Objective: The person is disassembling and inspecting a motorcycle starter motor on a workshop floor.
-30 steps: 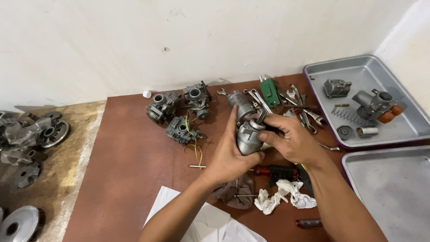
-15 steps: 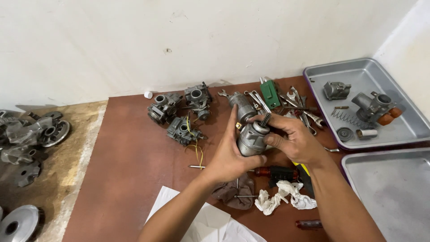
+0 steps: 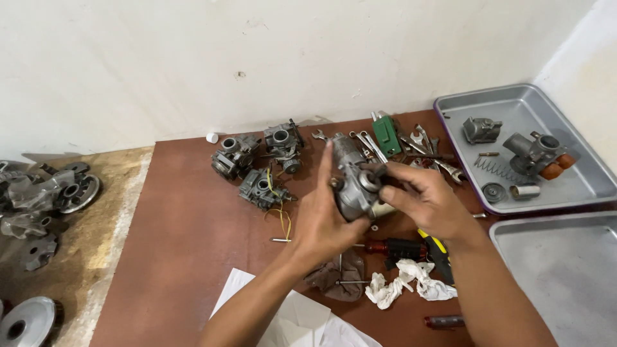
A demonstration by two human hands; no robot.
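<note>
Reddish-brown counter point(image 3: 193, 238) runs along a pale wall, its near edge and the person's forearms cut off by the frame. Above it the left hand point(image 3: 324, 222) cups a grey metal carburetor point(image 3: 353, 183) from behind, palm hiding the far side, fingers closed around the body. The right hand point(image 3: 427, 202) meets it from the right, its fingertips pinching a small dark part at the carburetor's side; what that part is cannot be made out. Three more carburetors point(image 3: 260, 164) sit near the wall, a green rectangular box point(image 3: 386, 133) lies among wrenches, and a white rag point(image 3: 408, 283) partly covers a red-handled screwdriver point(image 3: 395, 247). White paper point(image 3: 283, 318) is half hidden by the left arm. A grey tray point(image 3: 578, 186) at right holds loose parts.
</note>
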